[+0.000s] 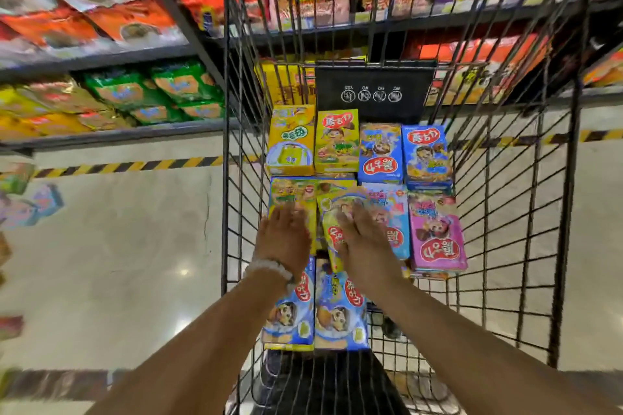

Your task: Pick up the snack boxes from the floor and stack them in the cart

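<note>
The snack boxes (pixel 357 212) lie flat in rows on the bottom of the wire cart (pixel 505 212): yellow ones at the far left, blue ones beside them, a pink box (pixel 438 239) at the right, two more blue boxes nearest you. Your hands cover much of the middle row, and their fingertips are smeared by motion blur, so you cannot tell whether they touch the cardboard. A yellow box (pixel 333 232) lies tilted under your right hand (pixel 362 239). More boxes on the floor at the left edge are blurred and cut off. The floor (pixel 135 246) is pale and glossy with black-and-yellow hazard tape (pixel 135 166); stocked shelves (pixel 101 54) rise beyond. Both arms reach forward, palms down. Your left hand (pixel 285 236), a white bead bracelet (pixel 269 268) at its wrist, has fingers straight and gripping nothing; the right likewise.
</note>
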